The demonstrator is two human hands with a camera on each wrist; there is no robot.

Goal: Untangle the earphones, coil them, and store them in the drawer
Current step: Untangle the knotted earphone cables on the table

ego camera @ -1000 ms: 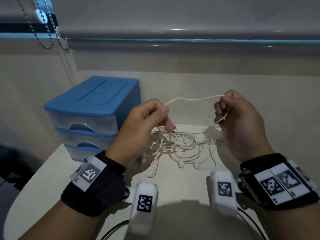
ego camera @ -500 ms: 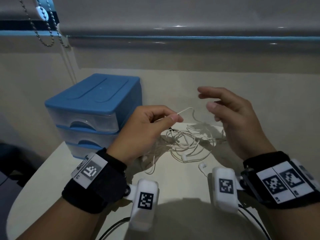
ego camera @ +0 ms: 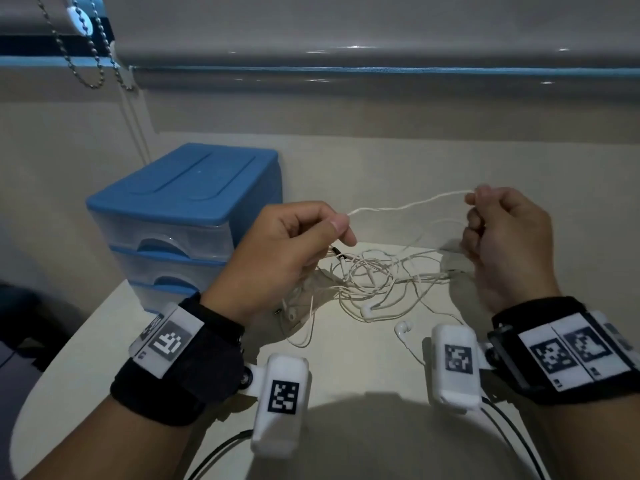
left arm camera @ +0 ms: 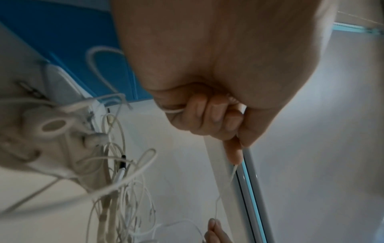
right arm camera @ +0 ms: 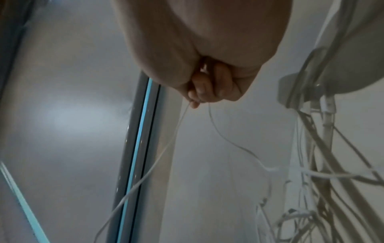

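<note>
- Far left in the head view, a bead chain (ego camera: 88, 69) hangs from a grey blind (ego camera: 346, 26); neither wrist view shows the chain.
- The drawer unit (ego camera: 183, 216) stands at the desk's (ego camera: 363, 372) back left: glossy blue plastic top and frame, three clear fronts with scooped handles, all pushed in. The left wrist view catches only a blue patch of it, at (left arm camera: 68, 41).
- The left hand (ego camera: 277, 252) is raised over the desk, its grip a pinch of thumb and forefinger on a thin white cord of the earphones (ego camera: 377, 282). The left wrist view adds what the head view hides: the other fingers (left arm camera: 209, 115) are curled into the palm with a second loop of cord caught under them.
- Between the hands the pinched cord runs nearly level, slightly wavy, in the air above the tangle.
- The tangle lies on the pale, smooth desk below and between the two hands, many thin loops crossing. Two glossy white earbuds rest at its near edge, apart from both grips. The left wrist view alone shows a dark-tipped plug (left arm camera: 122, 162) among the cords.
- The right hand (ego camera: 509, 233) is a closed fist, its grip clenched on the cord's other end at the fingertips. In the right wrist view two strands leave the fingers (right arm camera: 202, 89), one falling toward the tangle.
- White marker-tagged boxes sit at both wrists on black bands.
</note>
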